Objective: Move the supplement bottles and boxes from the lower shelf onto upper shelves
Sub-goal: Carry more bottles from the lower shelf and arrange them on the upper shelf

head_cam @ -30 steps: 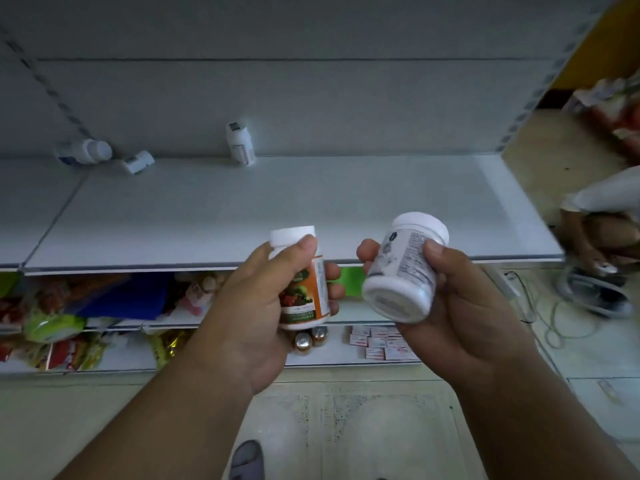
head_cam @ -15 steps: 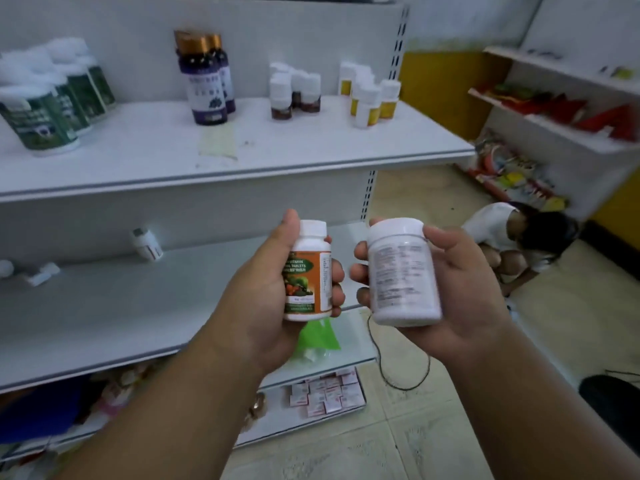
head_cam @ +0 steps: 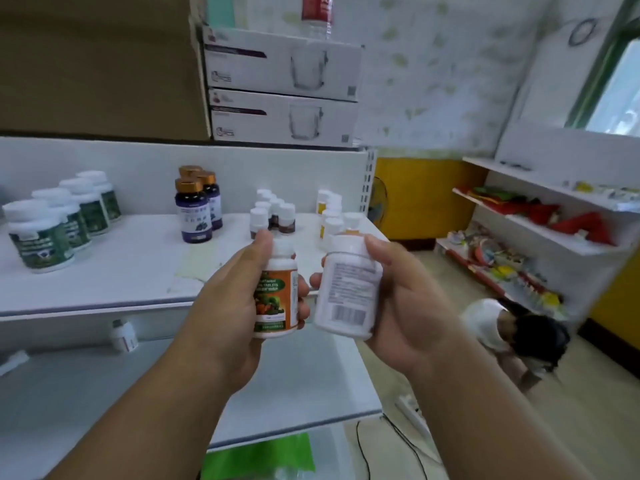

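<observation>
Your left hand [head_cam: 225, 306] fingers grasp the orange-labelled bottle [head_cam: 277, 299] upright, your right hand [head_cam: 408, 306] fingers grasp the white bottle [head_cam: 348, 292] just beside it, both held before the upper shelf [head_cam: 114, 271] carrying green-labelled bottles [head_cam: 41, 237].

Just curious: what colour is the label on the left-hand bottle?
Mostly orange, with a green band, on the bottle; head view.

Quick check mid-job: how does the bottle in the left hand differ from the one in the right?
The left bottle wears an orange and green label with fruit pictures; the right bottle shows a white label with fine print and a barcode. The right bottle looks wider and bigger than the left bottle. The left bottle stands nearly upright, while the right bottle tilts a little. Both have white caps, and each is gripped by its own hand, left hand and right hand, in front of the upper shelf.
</observation>
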